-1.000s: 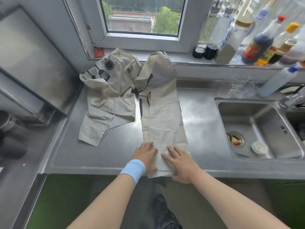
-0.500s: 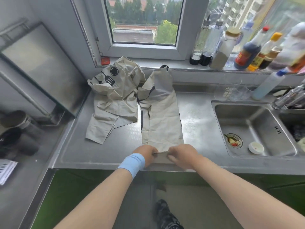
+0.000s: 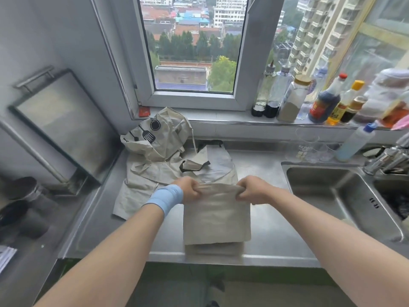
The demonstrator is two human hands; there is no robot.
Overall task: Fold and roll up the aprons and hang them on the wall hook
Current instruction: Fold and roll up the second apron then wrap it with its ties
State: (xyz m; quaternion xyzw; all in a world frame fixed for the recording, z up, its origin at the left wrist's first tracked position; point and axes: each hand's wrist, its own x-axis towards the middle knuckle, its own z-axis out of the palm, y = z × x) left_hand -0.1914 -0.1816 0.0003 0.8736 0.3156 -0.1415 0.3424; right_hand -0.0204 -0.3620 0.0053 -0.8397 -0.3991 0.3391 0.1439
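Note:
A beige apron [image 3: 217,216], folded into a long strip, lies on the steel counter [image 3: 272,235] in front of me. Its near end is lifted and doubled back over the strip. My left hand [image 3: 188,189] pinches the left corner of that lifted edge and my right hand [image 3: 250,190] pinches the right corner. The strip's far end with black trim [image 3: 212,160] lies flat toward the window. A second beige apron [image 3: 155,151] with black utensil prints lies crumpled at the back left. No wall hook is in view.
A steel sink [image 3: 340,202] sits to the right, with a tap [image 3: 387,158] behind it. Several bottles [image 3: 323,103] line the window sill, and glasses [image 3: 307,142] stand below them. A metal tray [image 3: 62,120] leans against the left wall.
Both hands went from lying flat on the apron's near end to pinching it, then lifted it and carried it away from me over the strip. The view tilted up.

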